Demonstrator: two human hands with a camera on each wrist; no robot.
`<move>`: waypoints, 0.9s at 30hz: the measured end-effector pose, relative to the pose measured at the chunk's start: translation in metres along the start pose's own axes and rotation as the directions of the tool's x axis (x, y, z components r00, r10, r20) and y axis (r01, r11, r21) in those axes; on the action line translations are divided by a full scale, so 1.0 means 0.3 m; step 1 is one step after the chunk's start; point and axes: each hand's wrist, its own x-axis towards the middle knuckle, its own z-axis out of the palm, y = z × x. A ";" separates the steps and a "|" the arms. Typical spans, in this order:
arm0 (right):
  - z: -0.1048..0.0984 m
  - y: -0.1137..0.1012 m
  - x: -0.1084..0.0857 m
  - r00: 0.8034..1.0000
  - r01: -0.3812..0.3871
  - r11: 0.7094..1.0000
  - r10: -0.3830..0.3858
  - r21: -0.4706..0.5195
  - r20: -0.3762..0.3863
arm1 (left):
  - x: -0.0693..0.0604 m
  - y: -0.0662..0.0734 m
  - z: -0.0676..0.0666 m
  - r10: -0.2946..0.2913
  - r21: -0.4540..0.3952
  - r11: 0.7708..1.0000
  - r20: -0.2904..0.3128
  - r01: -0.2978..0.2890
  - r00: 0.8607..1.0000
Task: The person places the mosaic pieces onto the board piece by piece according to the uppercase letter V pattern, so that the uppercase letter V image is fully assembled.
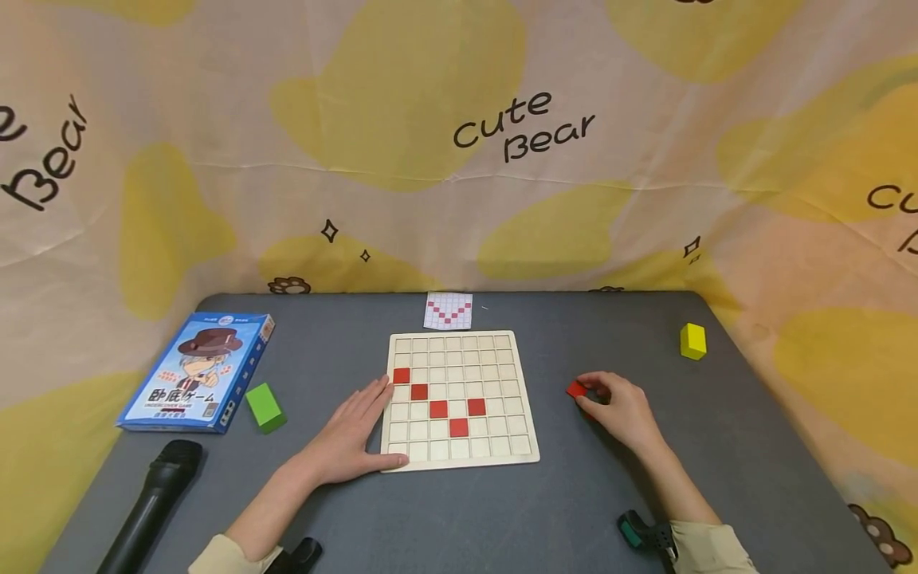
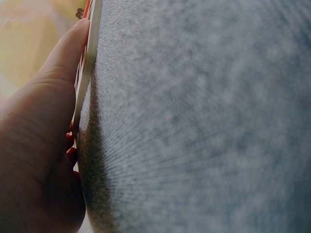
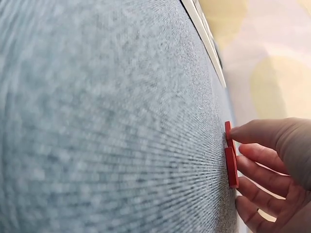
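A pale square grid board [image 1: 495,456] lies on the grey table, with several red tiles [image 1: 458,428] set in its cells. My left hand [image 1: 344,438] rests at the board's left side, fingers stretched along the edge and thumb on the near-left corner. To the right of the board, my right hand [image 1: 618,406] pinches a red tile [image 1: 575,388] between thumb and forefinger, low at the table. A second red tile [image 3: 232,167] shows beneath the fingers in the right wrist view; in the head view the hand hides it.
A small pattern card [image 1: 448,311] lies behind the board. On the left are a blue game box [image 1: 194,371], a green block [image 1: 265,408] and a black microphone [image 1: 158,494]. A yellow block [image 1: 692,341] stands at the far right. Patterned cloth [image 1: 402,96] hangs behind the table.
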 end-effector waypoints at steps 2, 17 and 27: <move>0.001 -0.001 -0.002 1.000 0.004 1.000 -0.004 -0.006 -0.002 | 0.000 0.001 0.000 0.001 0.000 1.000 -0.001 -0.001 1.000; 0.051 -0.063 0.027 1.000 -0.001 0.997 0.001 0.077 0.003 | -0.004 0.001 -0.003 -0.006 -0.013 1.000 -0.005 0.006 1.000; 0.138 -0.172 0.064 0.996 0.050 0.984 -0.061 0.170 0.059 | -0.001 0.000 0.002 -0.005 -0.011 1.000 0.004 0.005 1.000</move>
